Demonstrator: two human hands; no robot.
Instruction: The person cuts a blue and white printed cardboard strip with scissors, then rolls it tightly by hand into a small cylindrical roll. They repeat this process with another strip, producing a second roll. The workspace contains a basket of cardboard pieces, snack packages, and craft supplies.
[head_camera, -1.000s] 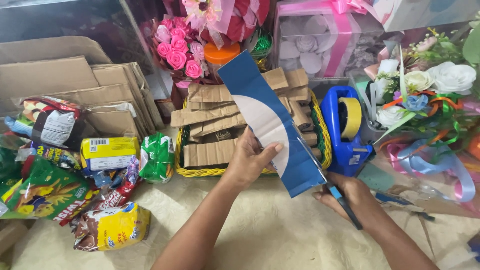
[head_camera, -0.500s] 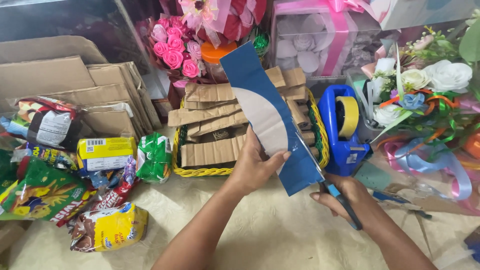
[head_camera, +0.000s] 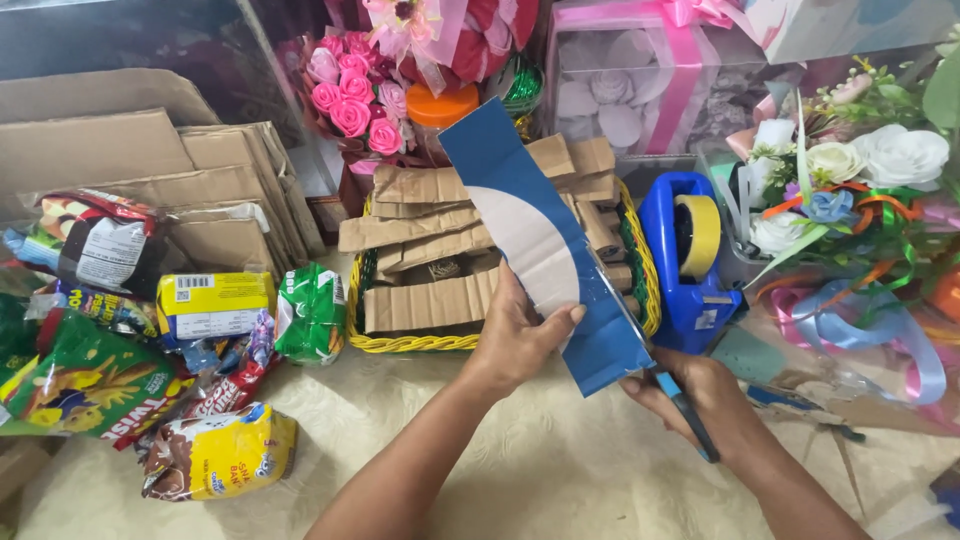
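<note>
**Cutting a blue-and-white card strip above the basket**

The left hand (head_camera: 515, 335) pinches a long blue card strip with a white curved patch (head_camera: 545, 245), holding it tilted above the yellow-rimmed wicker basket (head_camera: 400, 342) full of folded cardboard pieces (head_camera: 430, 300). The right hand (head_camera: 700, 395) is clenched on a blue-handled cutting tool (head_camera: 685, 410), likely a knife or scissors, at the strip's lower right edge. The step in hand looks like trimming; the next move calls for steady tension and keeping the left fingers away from the blade. A blue tape dispenser (head_camera: 690, 250) stands just beside.
</note>
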